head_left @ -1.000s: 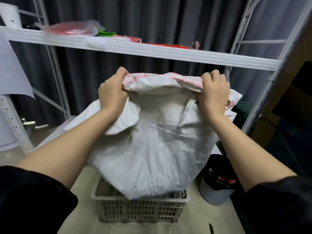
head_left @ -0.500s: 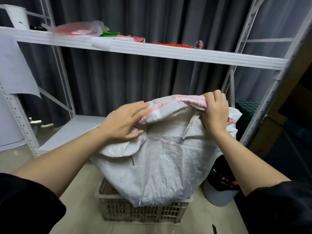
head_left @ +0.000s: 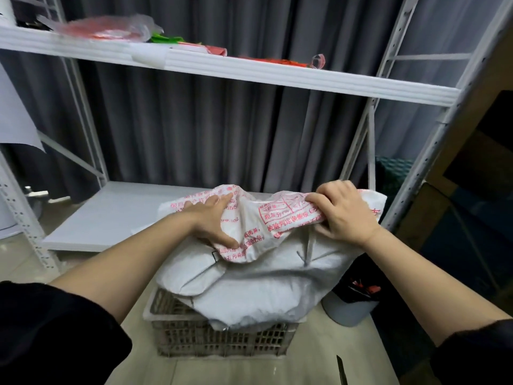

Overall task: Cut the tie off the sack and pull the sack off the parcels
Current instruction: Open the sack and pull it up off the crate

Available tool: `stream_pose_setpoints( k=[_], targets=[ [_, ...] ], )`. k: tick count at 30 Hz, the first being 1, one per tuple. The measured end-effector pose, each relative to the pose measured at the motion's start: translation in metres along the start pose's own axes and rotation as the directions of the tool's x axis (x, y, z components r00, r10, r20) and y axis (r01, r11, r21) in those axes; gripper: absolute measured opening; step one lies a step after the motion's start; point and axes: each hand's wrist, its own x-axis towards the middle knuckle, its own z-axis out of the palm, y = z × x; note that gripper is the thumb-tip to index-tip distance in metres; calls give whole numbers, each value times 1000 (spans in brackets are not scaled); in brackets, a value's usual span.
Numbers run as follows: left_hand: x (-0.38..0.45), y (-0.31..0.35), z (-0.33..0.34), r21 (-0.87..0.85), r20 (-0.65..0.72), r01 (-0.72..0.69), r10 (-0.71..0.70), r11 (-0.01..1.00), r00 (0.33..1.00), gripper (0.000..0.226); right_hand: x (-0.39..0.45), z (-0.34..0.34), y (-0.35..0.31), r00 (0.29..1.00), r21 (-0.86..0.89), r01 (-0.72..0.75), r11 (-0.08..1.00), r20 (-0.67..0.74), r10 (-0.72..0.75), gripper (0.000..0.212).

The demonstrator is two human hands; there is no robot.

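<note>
Now | right hand grip bunches sack edge; left hand flat, fingers straight | risk: parcels spill past crate below grip

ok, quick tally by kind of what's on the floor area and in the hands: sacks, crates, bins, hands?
Sack: 1, white with red print, right hand grips it, left hand presses it
Crate: 1, under the bundle
Bin: 1, grey, beside the crate
Hands: 2
Total: 5
</note>
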Motion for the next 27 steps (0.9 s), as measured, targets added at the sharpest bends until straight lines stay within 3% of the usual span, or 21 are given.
stream_pose_setpoints(
  k=[2,4,6,8,10,12,14,17,19,21,22,25,26,27],
  targets=[
    [-1,4,4,105,28,54,-57,993,998,137,-5,-5,-6,990,72,89,993,106,-96,46],
    [-2,10,10,167,9,110,-113,980,994,132,-5,-8,-14,980,128,76,989,175,-98,47],
    [-3,19,18,168,-45,144,-138,975,989,121,5,-7,-21,972,157,-34,987,237,-4,45],
    [-4,29,23,128,-70,175,-167,976,983,113,24,-5,-27,909,185,-189,964,404,100,40],
    [-5,36,24,122,-77,193,-185,974,980,102,40,-2,-32,757,197,-357,913,634,159,44],
    [-6,38,23,166,-100,165,-150,972,984,78,47,3,-31,557,141,-505,851,807,197,87],
    [-9,35,21,209,-190,117,-77,971,979,51,47,11,-32,398,70,-579,813,894,206,123],
    [-13,24,9,200,-439,31,61,979,896,26,35,28,-40,254,-40,-625,780,934,251,135],
    [-14,19,-5,189,-648,-111,208,976,733,22,28,39,-48,263,-81,-655,751,907,328,133],
    [-16,16,-18,318,-730,-187,366,929,577,9,26,48,-52,361,-80,-676,732,831,424,113],
    [-17,16,-21,381,-737,-173,411,908,536,14,27,51,-53,420,-78,-672,737,779,465,94],
    [-22,14,-23,421,-774,-108,419,901,475,25,32,48,-52,587,-44,-632,774,624,515,38],
    [-25,11,-25,403,-787,-98,400,910,469,26,35,43,-50,631,-13,-631,776,573,523,28],
    [-27,6,-26,344,-784,-123,357,931,507,30,39,37,-47,666,23,-640,768,515,540,20]
  ],
)
